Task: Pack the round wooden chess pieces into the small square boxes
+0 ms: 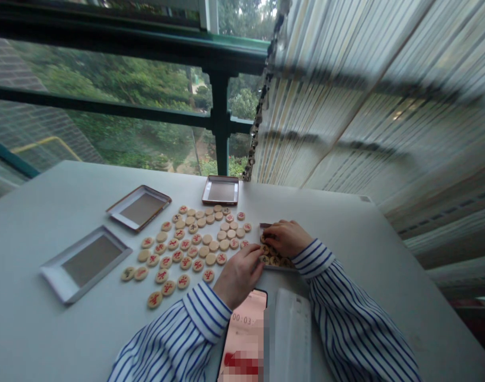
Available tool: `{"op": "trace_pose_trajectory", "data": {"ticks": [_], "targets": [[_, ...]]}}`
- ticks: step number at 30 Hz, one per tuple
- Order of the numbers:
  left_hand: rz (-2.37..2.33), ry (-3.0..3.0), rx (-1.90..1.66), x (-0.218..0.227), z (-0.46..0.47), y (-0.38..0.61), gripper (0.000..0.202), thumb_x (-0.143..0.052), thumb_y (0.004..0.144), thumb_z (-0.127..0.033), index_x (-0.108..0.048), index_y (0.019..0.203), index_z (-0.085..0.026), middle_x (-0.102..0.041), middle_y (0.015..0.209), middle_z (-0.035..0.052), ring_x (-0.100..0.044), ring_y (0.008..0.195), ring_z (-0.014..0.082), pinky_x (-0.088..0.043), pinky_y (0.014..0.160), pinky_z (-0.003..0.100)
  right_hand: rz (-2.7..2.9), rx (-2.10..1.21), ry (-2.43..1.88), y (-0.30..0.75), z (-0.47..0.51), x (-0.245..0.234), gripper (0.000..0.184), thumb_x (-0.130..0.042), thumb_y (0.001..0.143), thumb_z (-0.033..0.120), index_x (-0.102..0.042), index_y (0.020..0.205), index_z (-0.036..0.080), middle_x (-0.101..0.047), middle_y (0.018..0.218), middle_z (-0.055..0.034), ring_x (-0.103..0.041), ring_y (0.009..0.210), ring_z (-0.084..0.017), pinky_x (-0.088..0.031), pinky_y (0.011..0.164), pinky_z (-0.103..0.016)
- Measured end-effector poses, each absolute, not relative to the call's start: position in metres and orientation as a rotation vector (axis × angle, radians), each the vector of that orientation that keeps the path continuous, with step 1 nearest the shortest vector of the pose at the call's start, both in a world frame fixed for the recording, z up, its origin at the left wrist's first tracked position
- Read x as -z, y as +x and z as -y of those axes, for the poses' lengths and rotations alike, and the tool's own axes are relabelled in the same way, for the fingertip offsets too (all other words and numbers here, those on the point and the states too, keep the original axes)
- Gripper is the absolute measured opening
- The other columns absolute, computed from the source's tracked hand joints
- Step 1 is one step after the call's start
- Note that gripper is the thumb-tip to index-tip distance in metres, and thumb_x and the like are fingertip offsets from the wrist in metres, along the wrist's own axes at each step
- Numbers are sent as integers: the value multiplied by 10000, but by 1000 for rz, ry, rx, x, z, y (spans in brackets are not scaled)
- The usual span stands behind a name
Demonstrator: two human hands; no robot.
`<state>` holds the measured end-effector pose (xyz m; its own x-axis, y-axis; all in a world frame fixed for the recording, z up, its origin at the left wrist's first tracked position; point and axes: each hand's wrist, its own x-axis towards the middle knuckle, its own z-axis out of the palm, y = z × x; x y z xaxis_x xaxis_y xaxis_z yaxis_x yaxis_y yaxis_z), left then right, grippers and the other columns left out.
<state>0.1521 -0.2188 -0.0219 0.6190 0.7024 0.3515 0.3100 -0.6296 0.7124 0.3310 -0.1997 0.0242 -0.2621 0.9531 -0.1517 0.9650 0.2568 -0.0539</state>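
At the right of the head view, several Chinese chess pieces (pixel 274 261) with dark characters lie in a shallow box (pixel 280 268). My right hand (pixel 288 237) reaches over that box, fingers curled down, a round piece (pixel 262 239) at its fingertips. Beside the box's left edge, my left hand (pixel 239 273) has thumb and fingers drawn together, its fingertips at a piece (pixel 265 248); the hand itself partly hides the grip. Left of both hands, many loose wooden pieces (pixel 185 244) are spread over the white table (pixel 95 329), some showing red characters, others blank side up.
Three shallow trays stand on the table: one at the left (pixel 63 284), one farther back (pixel 121 223), and one near the window (pixel 206 200). A phone (pixel 242 339) with a timer and a translucent plastic case (pixel 292 334) lie between my forearms. A striped curtain (pixel 326 106) hangs behind.
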Motion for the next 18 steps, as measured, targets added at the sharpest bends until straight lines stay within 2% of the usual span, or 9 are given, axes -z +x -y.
{"op": "trace_pose_trajectory", "data": {"ticks": [18], "targets": [[-811, 2239, -815, 20, 220, 152, 268, -448, 819, -152, -555, 1065, -166, -567, 1098, 97, -542, 995, 191, -464, 874, 336, -2447, 199, 1868, 331, 203, -24, 194, -504, 798, 309, -639, 937, 300, -661, 981, -6, -524, 949, -205, -307, 796, -349]]}}
